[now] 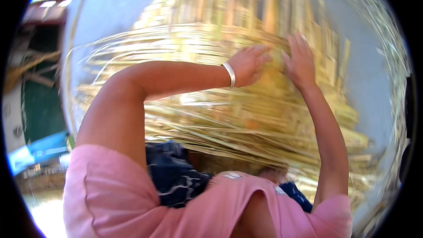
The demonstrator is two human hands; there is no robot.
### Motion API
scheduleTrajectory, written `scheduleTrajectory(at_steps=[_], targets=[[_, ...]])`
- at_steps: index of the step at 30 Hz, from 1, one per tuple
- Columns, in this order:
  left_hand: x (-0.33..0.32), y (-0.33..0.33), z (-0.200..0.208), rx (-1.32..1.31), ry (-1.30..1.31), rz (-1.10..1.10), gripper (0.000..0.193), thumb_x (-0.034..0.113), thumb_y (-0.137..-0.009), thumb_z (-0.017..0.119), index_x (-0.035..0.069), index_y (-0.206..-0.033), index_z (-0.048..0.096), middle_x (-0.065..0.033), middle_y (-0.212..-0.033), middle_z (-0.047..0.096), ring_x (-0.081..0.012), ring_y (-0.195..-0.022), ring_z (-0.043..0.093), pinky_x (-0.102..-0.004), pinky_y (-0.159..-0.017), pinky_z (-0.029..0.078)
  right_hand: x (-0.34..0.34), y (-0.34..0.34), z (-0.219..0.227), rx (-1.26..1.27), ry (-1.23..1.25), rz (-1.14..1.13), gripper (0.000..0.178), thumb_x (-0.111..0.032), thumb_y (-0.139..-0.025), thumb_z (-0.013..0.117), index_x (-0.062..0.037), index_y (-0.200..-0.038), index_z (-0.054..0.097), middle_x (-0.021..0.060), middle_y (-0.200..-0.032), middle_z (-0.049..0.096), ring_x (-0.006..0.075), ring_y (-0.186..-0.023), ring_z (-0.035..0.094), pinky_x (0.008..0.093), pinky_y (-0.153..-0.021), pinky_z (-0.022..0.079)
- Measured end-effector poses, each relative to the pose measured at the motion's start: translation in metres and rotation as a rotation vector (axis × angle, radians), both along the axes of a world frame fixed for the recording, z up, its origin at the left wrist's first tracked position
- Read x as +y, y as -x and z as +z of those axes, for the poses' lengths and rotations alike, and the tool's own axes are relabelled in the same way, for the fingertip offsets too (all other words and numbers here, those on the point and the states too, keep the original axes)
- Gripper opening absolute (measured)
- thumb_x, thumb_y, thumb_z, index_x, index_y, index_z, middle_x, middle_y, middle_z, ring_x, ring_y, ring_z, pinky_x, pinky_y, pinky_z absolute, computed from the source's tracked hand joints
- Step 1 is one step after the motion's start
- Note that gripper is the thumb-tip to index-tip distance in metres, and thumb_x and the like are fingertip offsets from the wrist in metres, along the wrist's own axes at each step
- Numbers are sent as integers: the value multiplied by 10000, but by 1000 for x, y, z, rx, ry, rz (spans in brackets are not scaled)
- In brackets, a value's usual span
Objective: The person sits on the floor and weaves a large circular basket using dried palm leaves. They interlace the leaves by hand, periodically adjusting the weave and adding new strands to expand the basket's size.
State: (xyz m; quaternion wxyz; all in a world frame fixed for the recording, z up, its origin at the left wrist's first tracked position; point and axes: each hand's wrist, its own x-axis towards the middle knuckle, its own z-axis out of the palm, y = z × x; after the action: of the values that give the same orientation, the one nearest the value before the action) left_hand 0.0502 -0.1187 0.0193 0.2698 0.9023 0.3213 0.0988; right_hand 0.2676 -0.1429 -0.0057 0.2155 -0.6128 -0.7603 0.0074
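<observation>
A partly woven mat (211, 46) of pale yellow-green split strips lies spread in front of me, its upright strips fanning out toward the far side. Over its middle, my left hand (249, 66) reaches in from the left, a silver bangle on its wrist. Motion smears its fingers, so I cannot make out a grip. Close by on the right, my right hand (301, 61) lies on or just above the weave, fingers stretched out and pointing away from me. Crosswise strips run beneath both hands, and loose strip ends (99, 57) stick out past the left edge.
The mat rests on a grey-blue floor (370, 66). A heap of loose strips (387, 39) curves along the right rim. More long strips (211, 141) lie near my lap. At the left stand a dark green panel (42, 92) and a light blue object (37, 152).
</observation>
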Motion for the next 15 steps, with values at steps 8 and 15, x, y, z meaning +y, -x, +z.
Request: scheduleTrajectory(at_steps=[8, 15], targets=[[38, 245, 1, -183, 0, 942, 386, 142, -816, 590, -21, -1162, 539, -177, -1026, 633, -244, -873, 645, -312, -763, 505, -15, 41, -15, -160, 171, 41, 470, -240, -874, 493, -43, -1296, 428, 119, -1411, 351, 302, -1309, 293, 419, -1083, 204], [151, 424, -85, -706, 582, 1266, 418, 181, -792, 636, -13, -1145, 522, -125, -942, 619, -282, -903, 635, -362, -721, 518, -15, 45, -12, -201, 153, 46, 465, -205, -887, 454, -30, -1315, 406, 137, -1433, 317, 310, -1321, 273, 416, -1095, 188]])
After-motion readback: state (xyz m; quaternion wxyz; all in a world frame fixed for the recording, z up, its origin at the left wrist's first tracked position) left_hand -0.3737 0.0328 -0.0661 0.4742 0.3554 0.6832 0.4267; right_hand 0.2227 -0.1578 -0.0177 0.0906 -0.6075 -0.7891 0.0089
